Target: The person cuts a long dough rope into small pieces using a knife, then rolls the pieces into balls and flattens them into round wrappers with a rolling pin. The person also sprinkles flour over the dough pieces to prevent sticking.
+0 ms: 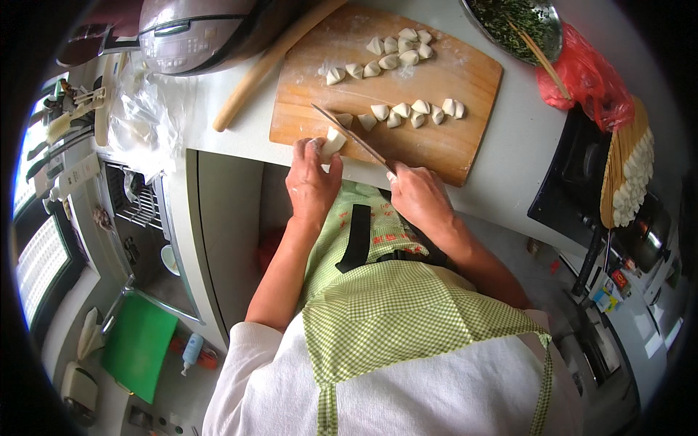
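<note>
My left hand (312,182) grips the near end of a short roll of white dough (334,143) at the front edge of a floured wooden board (322,46). In my right hand (419,193) is the handle of a knife (357,140). Its blade slants up and left across the board, close beside the dough roll's far end; whether it touches cannot be told. Just past the blade lie cut dough pieces (367,122), with a row of several more (421,106) running to the right. Another group of dough pieces (389,61) sits farther back on the board.
A wooden rolling pin (256,73) lies left of the board, near a rice cooker (191,35). At right stand a metal bowl of chopped green filling (512,24) with chopsticks (537,54), a red plastic bag (586,76), and a round tray (609,180) bearing white dumplings. A sink (158,261) is at left.
</note>
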The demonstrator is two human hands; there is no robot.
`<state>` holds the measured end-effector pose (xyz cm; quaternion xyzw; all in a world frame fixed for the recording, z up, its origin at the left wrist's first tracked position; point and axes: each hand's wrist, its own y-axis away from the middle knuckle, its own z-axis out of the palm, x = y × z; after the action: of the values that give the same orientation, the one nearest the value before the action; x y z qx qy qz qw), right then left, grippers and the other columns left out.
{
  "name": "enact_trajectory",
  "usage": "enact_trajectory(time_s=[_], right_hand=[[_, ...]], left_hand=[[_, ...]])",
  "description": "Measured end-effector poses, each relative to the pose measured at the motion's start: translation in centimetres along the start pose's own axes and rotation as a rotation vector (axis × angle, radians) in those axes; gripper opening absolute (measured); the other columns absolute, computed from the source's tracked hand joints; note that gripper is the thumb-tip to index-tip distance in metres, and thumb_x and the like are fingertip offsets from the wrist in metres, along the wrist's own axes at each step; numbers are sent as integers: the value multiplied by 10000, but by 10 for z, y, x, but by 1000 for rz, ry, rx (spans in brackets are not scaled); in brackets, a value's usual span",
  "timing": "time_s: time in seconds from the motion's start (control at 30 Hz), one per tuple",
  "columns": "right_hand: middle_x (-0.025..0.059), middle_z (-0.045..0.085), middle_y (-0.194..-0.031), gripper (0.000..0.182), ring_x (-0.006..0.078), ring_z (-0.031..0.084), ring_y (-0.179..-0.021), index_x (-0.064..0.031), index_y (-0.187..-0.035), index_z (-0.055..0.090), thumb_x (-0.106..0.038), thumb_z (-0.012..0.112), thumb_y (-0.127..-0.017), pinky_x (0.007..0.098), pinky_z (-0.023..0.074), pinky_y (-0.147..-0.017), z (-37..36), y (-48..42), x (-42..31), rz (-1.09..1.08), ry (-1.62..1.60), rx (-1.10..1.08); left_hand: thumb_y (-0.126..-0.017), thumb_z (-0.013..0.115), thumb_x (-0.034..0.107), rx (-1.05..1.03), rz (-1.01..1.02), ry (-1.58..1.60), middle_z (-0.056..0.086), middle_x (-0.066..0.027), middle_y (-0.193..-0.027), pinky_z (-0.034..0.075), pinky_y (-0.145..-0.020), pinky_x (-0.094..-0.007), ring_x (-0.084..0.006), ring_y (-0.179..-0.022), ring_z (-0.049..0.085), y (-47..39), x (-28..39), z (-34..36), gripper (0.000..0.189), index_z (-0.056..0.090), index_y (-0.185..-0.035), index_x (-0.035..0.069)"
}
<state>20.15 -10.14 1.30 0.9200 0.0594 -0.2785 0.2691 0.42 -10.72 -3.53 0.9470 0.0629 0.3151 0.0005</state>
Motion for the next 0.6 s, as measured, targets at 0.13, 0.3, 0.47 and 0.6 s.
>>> enact_trajectory(time_s=[0.13,0.3,0.47,0.6], right_hand=[[241,667,-777,207,409,674,-733,-15,-1024,682,-174,597,-923,480,539,-664,-23,16,16,40,-144,185],[209,703,-994,371,383,694,-850,-100,-1298,604,-220,612,-947,443,556,-737,-39,26,68,100,-15,606],[179,642,-1043,492,359,636,-921,-30,-1396,505,-246,605,-965,432,512,-787,-54,20,104,124,127,620],[161,597,-1025,502,342,605,-945,-68,-1437,468,-227,590,-977,427,496,-817,-51,0,133,104,192,620]], left_hand=[[-874,711,185,-11,-188,126,677,-188,-983,541,-764,-408,-341,-923,676,-12,0,-9,318,567,-1101,15],[-848,718,111,87,-56,73,639,-186,-1061,515,-840,-408,-355,-970,631,-25,-14,-6,422,571,-1232,19],[-799,714,6,137,99,-84,587,-187,-1105,483,-898,-442,-371,-1011,566,-40,-26,-7,483,580,-1263,25],[-769,735,7,109,152,-151,584,-186,-1121,475,-917,-453,-373,-1038,558,-46,-31,-6,480,593,-1227,28]])
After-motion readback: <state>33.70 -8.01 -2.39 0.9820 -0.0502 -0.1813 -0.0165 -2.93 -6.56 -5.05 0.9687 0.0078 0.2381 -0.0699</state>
